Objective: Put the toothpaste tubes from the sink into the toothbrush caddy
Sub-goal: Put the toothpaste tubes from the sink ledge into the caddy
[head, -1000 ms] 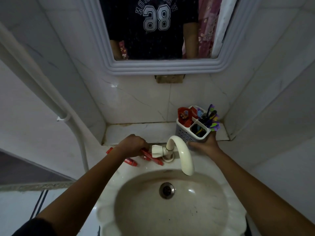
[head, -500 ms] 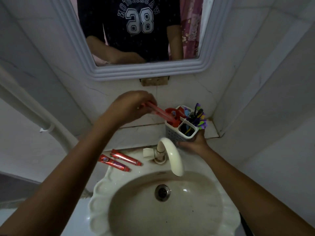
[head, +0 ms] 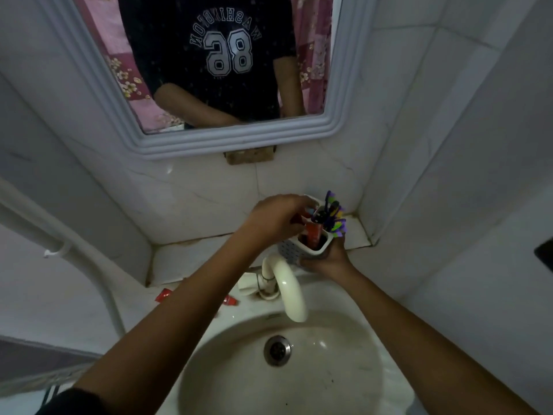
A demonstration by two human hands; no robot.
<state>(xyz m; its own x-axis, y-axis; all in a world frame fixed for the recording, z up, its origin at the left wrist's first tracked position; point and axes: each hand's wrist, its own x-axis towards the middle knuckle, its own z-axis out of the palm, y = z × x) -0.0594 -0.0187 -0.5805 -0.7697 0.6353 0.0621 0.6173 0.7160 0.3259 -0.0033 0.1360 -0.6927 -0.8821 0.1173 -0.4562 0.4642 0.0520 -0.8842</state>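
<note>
My right hand [head: 327,260] grips the grey, white-rimmed toothbrush caddy [head: 294,251] from below and holds it above the tap. Red toothpaste tubes [head: 312,233] stand in its near compartment, and purple and dark toothbrushes [head: 334,217] fill the far one. My left hand [head: 276,218] is at the caddy's top, fingers closed on a red tube that goes down into it. Two more red toothpaste tubes lie on the sink rim under my left forearm; only one's flat end [head: 163,295] and the other's cap end [head: 230,301] show.
The cream curved tap [head: 288,295] arches over the white sink basin [head: 344,384], which has a metal drain [head: 277,350]. A tiled ledge [head: 191,259] runs behind the sink under a framed mirror [head: 227,142]. A white pipe [head: 89,265] descends on the left.
My left hand picked one red tube off the sink rim, carried it up and right, and now lowers it into the caddy. My right hand has lifted the caddy slightly toward me.
</note>
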